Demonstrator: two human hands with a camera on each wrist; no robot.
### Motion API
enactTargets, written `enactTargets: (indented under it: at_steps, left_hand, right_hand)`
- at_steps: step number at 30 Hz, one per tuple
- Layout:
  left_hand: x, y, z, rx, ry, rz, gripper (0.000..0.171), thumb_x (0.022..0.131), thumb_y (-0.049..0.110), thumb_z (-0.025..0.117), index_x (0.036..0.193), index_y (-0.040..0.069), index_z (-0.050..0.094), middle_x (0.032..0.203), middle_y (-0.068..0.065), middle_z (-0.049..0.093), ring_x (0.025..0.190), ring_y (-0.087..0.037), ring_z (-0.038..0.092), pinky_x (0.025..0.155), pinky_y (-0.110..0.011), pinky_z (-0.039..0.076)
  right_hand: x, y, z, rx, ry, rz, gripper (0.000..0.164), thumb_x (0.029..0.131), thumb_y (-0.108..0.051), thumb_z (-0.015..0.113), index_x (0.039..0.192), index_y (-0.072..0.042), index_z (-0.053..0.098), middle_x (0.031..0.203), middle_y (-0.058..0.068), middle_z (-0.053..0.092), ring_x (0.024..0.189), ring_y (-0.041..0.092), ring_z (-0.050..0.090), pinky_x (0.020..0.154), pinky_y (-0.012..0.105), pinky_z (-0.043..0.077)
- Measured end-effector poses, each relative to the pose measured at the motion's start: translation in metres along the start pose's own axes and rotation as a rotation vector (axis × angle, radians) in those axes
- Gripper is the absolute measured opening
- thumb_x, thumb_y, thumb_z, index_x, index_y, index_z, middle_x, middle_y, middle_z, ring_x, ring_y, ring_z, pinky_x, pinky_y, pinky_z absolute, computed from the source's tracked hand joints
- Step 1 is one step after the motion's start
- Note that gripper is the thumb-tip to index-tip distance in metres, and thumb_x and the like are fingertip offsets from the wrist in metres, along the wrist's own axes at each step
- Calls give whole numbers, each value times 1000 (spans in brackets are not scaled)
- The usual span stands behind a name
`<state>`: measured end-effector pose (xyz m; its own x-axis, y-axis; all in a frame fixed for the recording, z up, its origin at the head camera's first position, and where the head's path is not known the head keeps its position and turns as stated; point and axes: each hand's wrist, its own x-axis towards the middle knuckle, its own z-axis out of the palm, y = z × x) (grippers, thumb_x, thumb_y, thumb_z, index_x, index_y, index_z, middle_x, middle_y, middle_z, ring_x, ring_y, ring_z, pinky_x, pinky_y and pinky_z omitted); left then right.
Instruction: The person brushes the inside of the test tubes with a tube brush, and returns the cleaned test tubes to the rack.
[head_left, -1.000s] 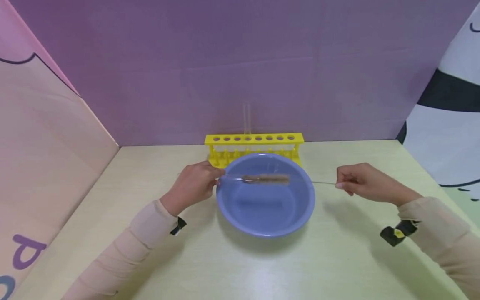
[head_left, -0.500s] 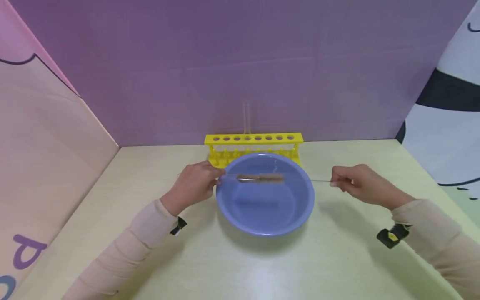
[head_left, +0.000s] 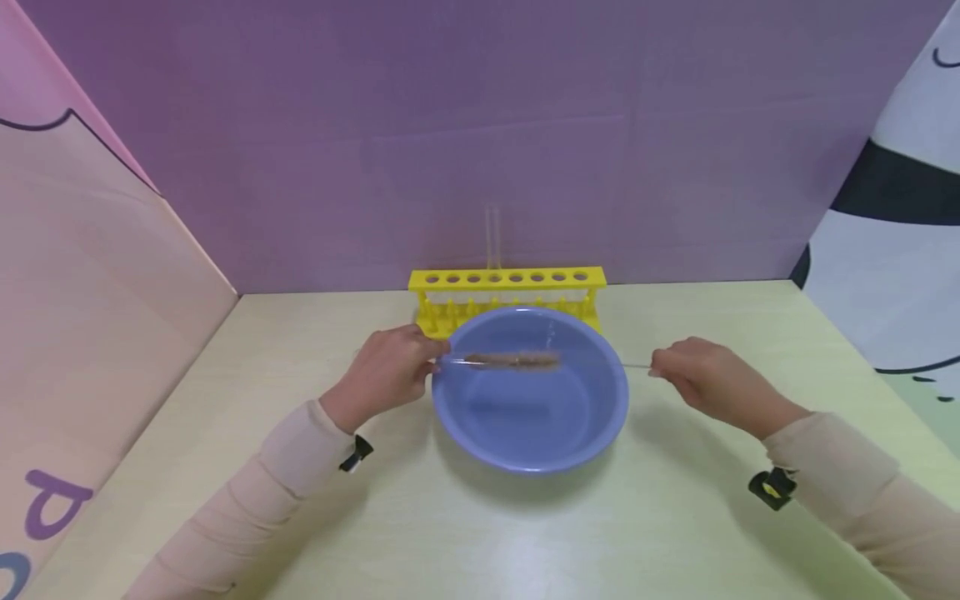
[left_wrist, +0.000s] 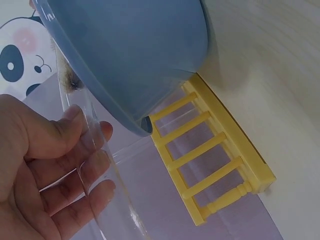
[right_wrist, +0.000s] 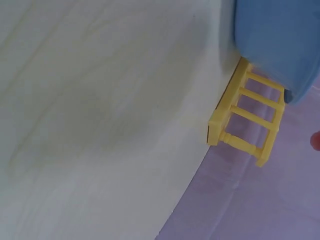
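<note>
My left hand (head_left: pixel 386 371) pinches a clear glass test tube (left_wrist: pixel 112 200) between thumb and fingers, holding it level over the blue basin (head_left: pixel 528 454). Inside the tube lies the brown bristle head of a test tube brush (head_left: pixel 517 361). The brush's thin wire handle (head_left: pixel 637 366) runs out to the right, where the fingers of my right hand (head_left: pixel 708 379) pinch it. The left wrist view shows dark bristles (left_wrist: pixel 74 82) within the glass, just beyond my thumb. Only a fingertip (right_wrist: pixel 315 141) of the right hand enters the right wrist view.
Behind the basin stands a yellow test tube rack (head_left: pixel 517 275), its lower front partly hidden by the rim. Another clear test tube (head_left: pixel 492 237) stands upright in it. A purple wall panel (head_left: pixel 375 167) rises at the back edge of the pale table (head_left: pixel 315 517).
My right hand has moved left, toward the basin, and the brush head has slid left, deeper into the tube. The left hand and the tube have stayed in place.
</note>
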<state>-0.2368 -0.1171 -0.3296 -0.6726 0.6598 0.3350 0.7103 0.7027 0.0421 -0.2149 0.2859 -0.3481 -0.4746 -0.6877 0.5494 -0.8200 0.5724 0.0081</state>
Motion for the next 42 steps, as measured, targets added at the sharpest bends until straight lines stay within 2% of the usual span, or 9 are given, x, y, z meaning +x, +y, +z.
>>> enactTargets:
  at_steps: [8, 10, 12, 13, 15, 18, 23, 30, 42]
  left_hand:
    - [-1, 0, 1, -18, 16, 6, 26, 75, -3, 72, 97, 9, 74, 80, -2, 69, 64, -15, 55, 51, -24, 44]
    - [-1, 0, 1, -23, 21, 11, 26, 75, -4, 72, 96, 10, 74, 80, -1, 69, 63, -15, 55, 51, -24, 44]
    - [-1, 0, 1, -27, 23, 14, 26, 75, -4, 71, 96, 10, 74, 80, -2, 69, 63, -15, 55, 51, -24, 44]
    - [-1, 0, 1, -30, 24, 13, 26, 75, -4, 71, 97, 9, 74, 80, -2, 69, 63, -15, 55, 51, -24, 44]
    - [-1, 0, 1, -31, 24, 12, 25, 75, -3, 72, 97, 9, 74, 80, -2, 69, 64, -15, 55, 51, -23, 44]
    - [0, 0, 1, -33, 25, 13, 24, 76, -2, 72, 97, 9, 74, 80, -3, 69, 64, -16, 56, 51, -24, 45]
    - [0, 1, 0, -44, 9, 4, 23, 77, -1, 72, 97, 9, 73, 80, -3, 69, 66, -16, 58, 52, -24, 46]
    - [0, 2, -2, -60, -24, -14, 22, 78, 0, 71, 97, 9, 73, 82, -2, 69, 69, -17, 60, 55, -26, 48]
    - [0, 1, 0, -76, -23, -7, 21, 78, 0, 71, 97, 10, 73, 81, -2, 69, 69, -16, 60, 55, -27, 48]
  right_hand:
    - [3, -7, 3, -102, 38, -42, 50, 102, -33, 22, 82, -6, 60, 70, 1, 61, 62, 15, 55, 57, 32, 50]
    - [3, -7, 4, -109, 48, -57, 32, 102, -19, 38, 84, -5, 61, 71, 3, 61, 63, 18, 55, 58, 34, 51]
    - [3, -6, 5, -121, 63, -70, 11, 91, -2, 52, 85, -3, 61, 72, 5, 61, 63, 19, 55, 58, 36, 50]
    - [3, -6, 5, -128, 72, -76, 9, 83, 5, 56, 86, -2, 61, 72, 5, 61, 63, 20, 55, 59, 36, 50]
    - [3, -6, 7, -139, 91, -85, 21, 69, 11, 58, 87, -1, 61, 72, 7, 61, 63, 21, 55, 59, 37, 49]
    - [4, -6, 9, -153, 121, -98, 15, 82, 5, 46, 86, 1, 60, 72, 8, 61, 62, 22, 55, 58, 38, 49]
    - [6, -5, 12, -203, 169, -145, 43, 99, -11, 23, 84, 3, 61, 70, 10, 61, 60, 23, 55, 56, 38, 49]
    - [10, -5, 16, -257, 267, -252, 35, 97, 0, 32, 82, 4, 62, 68, 9, 61, 58, 24, 52, 54, 37, 48]
    - [16, -9, 16, -263, 286, -274, 33, 100, -3, 35, 81, 4, 61, 68, 9, 61, 57, 23, 52, 54, 36, 49]
